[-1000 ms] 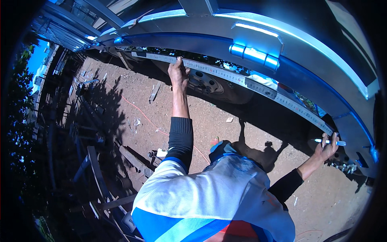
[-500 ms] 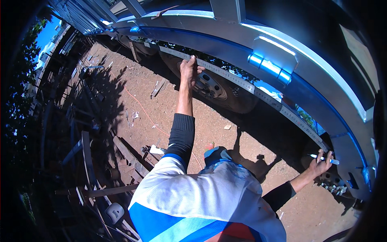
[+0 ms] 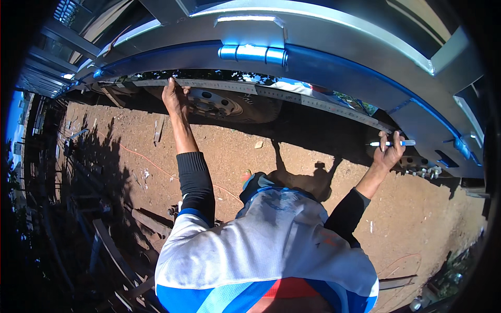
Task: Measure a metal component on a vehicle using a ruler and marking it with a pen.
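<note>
While my left hand [image 3: 176, 96] has thumb and fingers closed on the long measuring strip [image 3: 277, 94], the strip runs along near the lower edge of the blue beam [image 3: 334, 68], past its hinge [image 3: 252, 54]. My right hand [image 3: 389, 149], fingers curled round a marker pen [image 3: 409, 143], is at the strip's right end; whether it touches, I cannot tell.

Along the long measuring strip [image 3: 292, 96] we see a row of small dark graduations and figures, too fine for us to read here. On the dark tyre [image 3: 261, 108] we find pale strokes that look handwritten, also unclear to us. The white shirt [image 3: 261, 250] bears a faint orange mark; we cannot tell whether it is lettering.
</note>
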Demonstrator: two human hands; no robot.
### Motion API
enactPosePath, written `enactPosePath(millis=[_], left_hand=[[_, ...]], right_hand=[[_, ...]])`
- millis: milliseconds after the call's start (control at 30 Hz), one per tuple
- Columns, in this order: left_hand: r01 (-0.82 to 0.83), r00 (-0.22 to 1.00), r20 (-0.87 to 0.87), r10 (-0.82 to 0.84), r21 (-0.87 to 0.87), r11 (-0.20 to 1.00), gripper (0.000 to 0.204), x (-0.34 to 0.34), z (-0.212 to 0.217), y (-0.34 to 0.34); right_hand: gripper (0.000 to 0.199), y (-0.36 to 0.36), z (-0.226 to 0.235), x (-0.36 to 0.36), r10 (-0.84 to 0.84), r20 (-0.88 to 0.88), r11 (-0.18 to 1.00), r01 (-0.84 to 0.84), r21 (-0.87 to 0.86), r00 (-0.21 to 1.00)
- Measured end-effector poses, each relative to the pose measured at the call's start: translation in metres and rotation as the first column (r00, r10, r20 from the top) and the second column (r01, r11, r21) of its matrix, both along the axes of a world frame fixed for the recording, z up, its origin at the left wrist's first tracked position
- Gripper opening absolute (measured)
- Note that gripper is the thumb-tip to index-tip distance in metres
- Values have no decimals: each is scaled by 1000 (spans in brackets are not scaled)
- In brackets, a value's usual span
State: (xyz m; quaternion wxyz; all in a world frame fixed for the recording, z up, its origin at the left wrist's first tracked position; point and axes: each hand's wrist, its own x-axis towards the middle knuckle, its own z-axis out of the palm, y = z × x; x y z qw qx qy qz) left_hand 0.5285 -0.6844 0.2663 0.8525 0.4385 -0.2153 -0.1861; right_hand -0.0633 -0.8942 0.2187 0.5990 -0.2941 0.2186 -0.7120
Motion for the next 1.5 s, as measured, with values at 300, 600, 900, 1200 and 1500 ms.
enactPosePath(millis=[300, 600, 900, 1200, 1500], left_hand=[[22, 1000, 8, -22, -2, 1000, 19, -4, -11, -19], [103, 994, 41, -101, -54, 993, 22, 19, -22, -14], [-32, 999, -25, 30, -68, 997, 21, 2, -14, -20], [61, 998, 31, -59, -71, 996, 22, 39, -36, -13], [137, 991, 15, -136, -89, 987, 24, 61, -47, -10]], right_hand=[[23, 3, 3, -3, -8, 56, 998, 12, -69, 998], [25, 4, 8, 0, -18, 49, 998, 21, -55, 999], [21, 6, 15, 2, -31, -11, 999, 31, -36, 999], [25, 2, 6, -1, 14, 42, 997, -10, -76, 999], [9, 4, 10, 0, 5, 73, 996, 2, -89, 997]])
